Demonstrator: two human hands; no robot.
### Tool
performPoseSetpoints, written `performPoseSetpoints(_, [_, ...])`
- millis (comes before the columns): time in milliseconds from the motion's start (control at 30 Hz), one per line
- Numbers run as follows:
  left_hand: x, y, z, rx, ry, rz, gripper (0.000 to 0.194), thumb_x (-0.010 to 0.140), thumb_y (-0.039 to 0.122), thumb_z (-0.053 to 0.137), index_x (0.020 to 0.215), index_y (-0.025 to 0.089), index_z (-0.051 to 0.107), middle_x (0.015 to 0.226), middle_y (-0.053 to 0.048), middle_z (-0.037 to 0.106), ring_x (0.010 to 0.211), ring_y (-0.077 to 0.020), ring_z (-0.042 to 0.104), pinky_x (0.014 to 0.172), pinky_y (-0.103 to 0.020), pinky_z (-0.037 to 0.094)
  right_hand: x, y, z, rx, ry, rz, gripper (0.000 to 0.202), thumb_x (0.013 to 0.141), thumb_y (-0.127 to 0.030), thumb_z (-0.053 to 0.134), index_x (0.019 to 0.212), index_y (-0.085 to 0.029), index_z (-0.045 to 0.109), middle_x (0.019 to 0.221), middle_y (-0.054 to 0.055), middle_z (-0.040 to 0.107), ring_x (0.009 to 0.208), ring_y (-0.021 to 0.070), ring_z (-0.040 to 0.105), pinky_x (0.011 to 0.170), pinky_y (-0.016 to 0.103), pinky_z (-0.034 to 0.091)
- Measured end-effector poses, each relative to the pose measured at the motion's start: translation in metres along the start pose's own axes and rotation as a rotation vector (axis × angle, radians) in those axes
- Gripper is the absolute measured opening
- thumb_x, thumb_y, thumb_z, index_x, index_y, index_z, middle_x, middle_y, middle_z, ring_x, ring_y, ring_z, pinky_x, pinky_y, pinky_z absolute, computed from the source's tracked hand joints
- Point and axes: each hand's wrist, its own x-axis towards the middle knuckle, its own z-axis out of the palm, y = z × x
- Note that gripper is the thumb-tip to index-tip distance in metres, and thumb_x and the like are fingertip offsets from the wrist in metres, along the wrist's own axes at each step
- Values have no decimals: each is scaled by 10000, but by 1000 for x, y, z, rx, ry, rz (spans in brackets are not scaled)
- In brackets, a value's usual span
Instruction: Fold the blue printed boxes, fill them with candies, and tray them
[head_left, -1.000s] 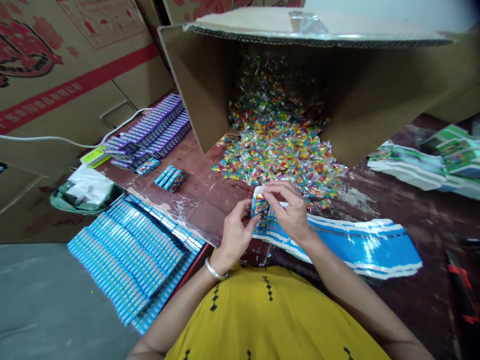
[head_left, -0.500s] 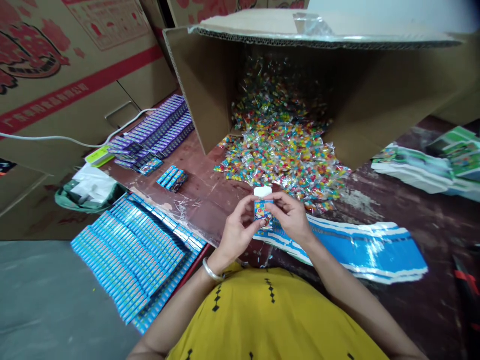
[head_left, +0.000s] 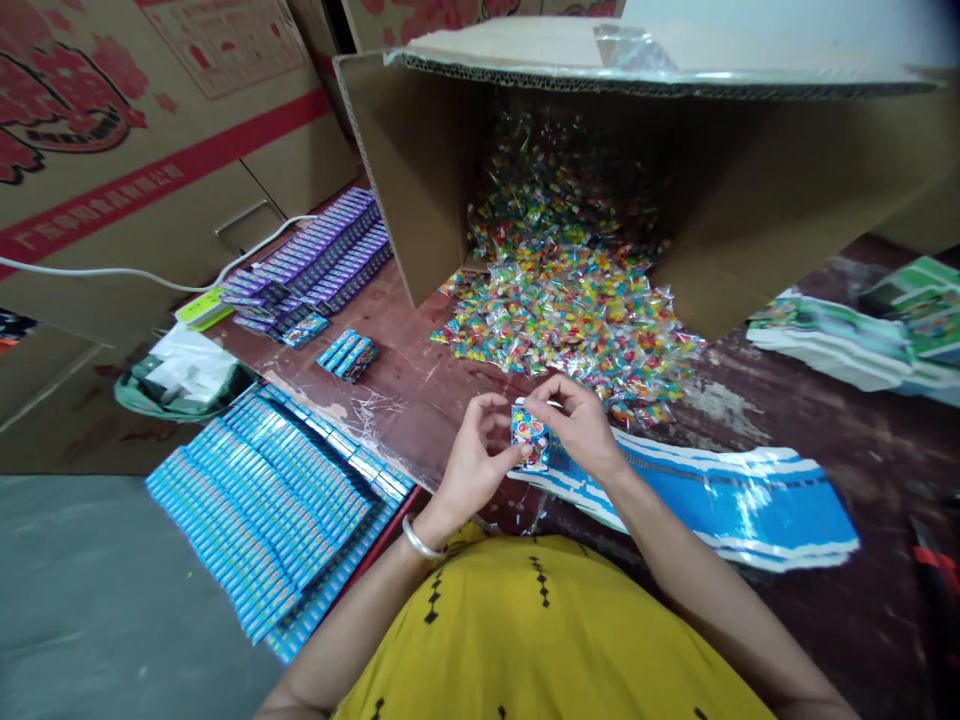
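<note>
A small blue printed candy box [head_left: 531,440] stands upright between my hands, near the table's front edge. My left hand [head_left: 480,450] grips it from the left, thumb across its front. At its top edge, my right hand [head_left: 574,425] has thumb and forefinger closed on the end flap, which is mostly hidden by the fingers. Just under and right of the hands lies a fanned stack of flat blue cartons [head_left: 727,495]. Beyond them, clear packets of colourful candies [head_left: 570,310] spill out of a large cardboard box [head_left: 420,180] lying on its side.
Rows of filled-out blue boxes [head_left: 262,500] are stacked at the left. Purple boxes [head_left: 322,250], a small blue group [head_left: 347,355], a green-rimmed bin [head_left: 176,400] and a white cable [head_left: 112,271] are nearby. Green printed cartons [head_left: 847,335] lie at the right.
The white flap that stood up from the candy box is now folded down under my right fingers. My right hand has shifted slightly up to the box's top edge.
</note>
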Motion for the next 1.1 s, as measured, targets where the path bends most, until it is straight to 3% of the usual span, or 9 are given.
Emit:
performPoseSetpoints(167, [-4, 2, -3, 167, 46, 43, 516, 778, 246, 706, 1230, 243, 458, 1021, -35, 569, 933, -167, 611, 843, -313, 541, 9, -3, -9, 24, -93, 121, 244, 699, -388, 791, 788, -193, 676, 792, 16, 688, 745, 161, 626, 718, 300, 501])
performPoseSetpoints(333, [-6, 4, -4, 161, -8, 41, 580, 784, 253, 701, 1308, 266, 452, 1006, -35, 576, 900, -173, 620, 823, -318, 555, 16, -2, -12, 92, -110, 206, 260, 672, -413, 801, 698, -190, 670, 678, -6, 662, 614, 137, 583, 598, 272, 472])
performPoseSetpoints(633, [-5, 3, -11, 110, -74, 17, 548, 790, 209, 685, 1308, 259, 511, 1047, -50, 620, 974, -196, 605, 852, -298, 524, 2, -13, -10, -182, -120, -72, 195, 853, -360, 646, 731, -209, 667, 772, 16, 675, 754, 177, 609, 727, 321, 475])
performPoseSetpoints(767, [-4, 4, -10, 91, -100, -7, 559, 785, 215, 694, 1313, 250, 514, 1080, -57, 625, 997, -203, 611, 881, -310, 518, 3, -9, -16, -156, -110, 46, 201, 802, -381, 699, 727, -199, 661, 732, 8, 667, 690, 160, 599, 661, 296, 471])
performPoseSetpoints(900, [-2, 5, -12, 28, -180, -20, 588, 800, 217, 685, 1348, 246, 473, 1134, -75, 635, 1031, -215, 612, 885, -321, 517, 11, -4, -21, -51, -182, 187, 248, 744, -412, 751, 706, -182, 667, 662, -3, 650, 589, 136, 566, 569, 268, 448])
performPoseSetpoints(1100, [-3, -2, -17, -19, -128, -36, 504, 770, 252, 736, 1227, 218, 526, 1022, -47, 649, 930, -182, 619, 803, -276, 509, 1, -7, -14, -234, -155, 9, 280, 866, -402, 625, 703, -181, 677, 736, 20, 668, 714, 156, 613, 684, 291, 486])
